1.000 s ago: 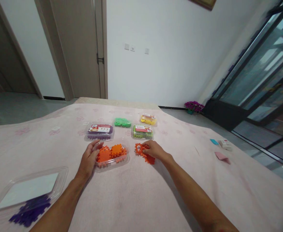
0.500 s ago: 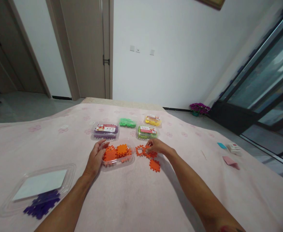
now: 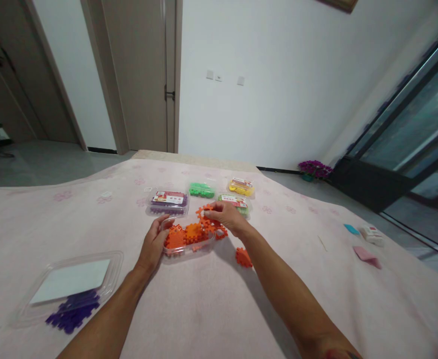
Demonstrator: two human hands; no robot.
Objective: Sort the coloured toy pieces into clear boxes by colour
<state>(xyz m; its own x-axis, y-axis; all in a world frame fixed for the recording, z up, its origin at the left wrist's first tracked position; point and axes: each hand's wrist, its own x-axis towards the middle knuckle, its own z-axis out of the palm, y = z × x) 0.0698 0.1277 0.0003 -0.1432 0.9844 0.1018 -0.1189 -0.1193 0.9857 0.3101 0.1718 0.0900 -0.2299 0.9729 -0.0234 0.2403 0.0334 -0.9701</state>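
Note:
A clear plastic box [image 3: 183, 255] of orange interlocking pieces [image 3: 176, 237] stands in front of me. My left hand [image 3: 153, 242] grips its left end, thumb on the near side and fingers over the rim. Over the box's right end, my right hand [image 3: 226, 215] pinches several orange interlocking pieces [image 3: 204, 213], some solid and some with square holes. Part of that bunch is hidden by my fingers. One loose orange piece [image 3: 243, 257] lies on the cloth to the right, partly behind my right forearm.
Behind stand boxes of purple [image 3: 169, 202], green [image 3: 202, 190], lime [image 3: 237, 202] and yellow pieces [image 3: 241, 188]. A clear lid [image 3: 114, 269] with a white card and purple pieces [image 3: 73, 311] lies front left. Pink cloth [image 3: 367, 257] and a white packet [image 3: 371, 235] lie right.
My right hand has lifted a bunch of orange pieces off the cloth and moved left, over the right end of the box. My left hand still holds the box.

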